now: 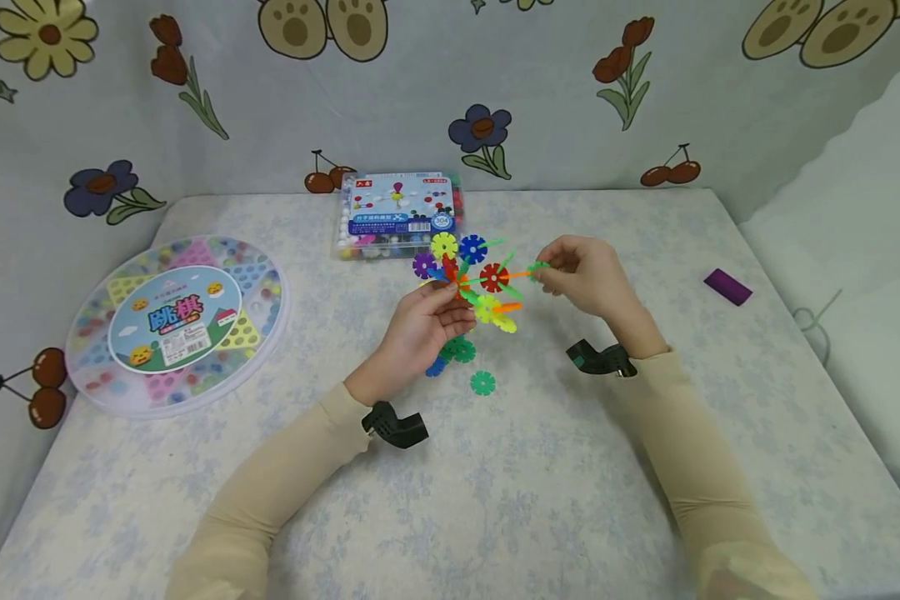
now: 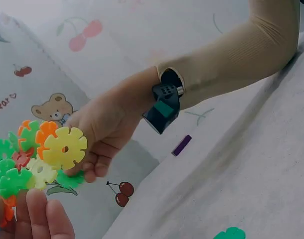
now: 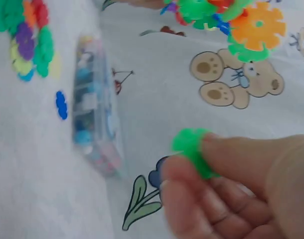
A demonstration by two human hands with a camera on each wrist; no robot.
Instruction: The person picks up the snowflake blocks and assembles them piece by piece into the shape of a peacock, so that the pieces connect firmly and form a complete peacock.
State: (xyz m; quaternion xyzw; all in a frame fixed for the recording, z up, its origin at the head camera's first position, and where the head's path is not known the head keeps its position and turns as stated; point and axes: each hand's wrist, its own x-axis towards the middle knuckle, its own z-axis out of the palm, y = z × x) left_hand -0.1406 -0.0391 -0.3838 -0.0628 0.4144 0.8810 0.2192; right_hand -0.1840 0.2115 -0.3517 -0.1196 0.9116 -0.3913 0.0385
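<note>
My left hand (image 1: 420, 327) grips a built cluster of slotted plastic snowflake discs (image 1: 493, 277) in red, yellow, blue, purple, orange and green, held above the table. To its right, my right hand (image 1: 588, 275) pinches a single green snowflake disc (image 3: 189, 142) between thumb and forefinger. In the head view that disc sits close to the tip of an orange disc jutting from the cluster. Loose discs lie on the table under the left hand, among them a green disc (image 1: 482, 383) and a blue one, partly covered. The left wrist view shows the cluster's yellow disc (image 2: 66, 148) near the right hand.
A round board-game case (image 1: 273, 367) with a printed lid lies at the left. Behind the hands stands a clear plastic box (image 1: 401, 204) of colored beads. A small purple block (image 1: 727, 287) is on the right, and a patterned cloth hangs at the back.
</note>
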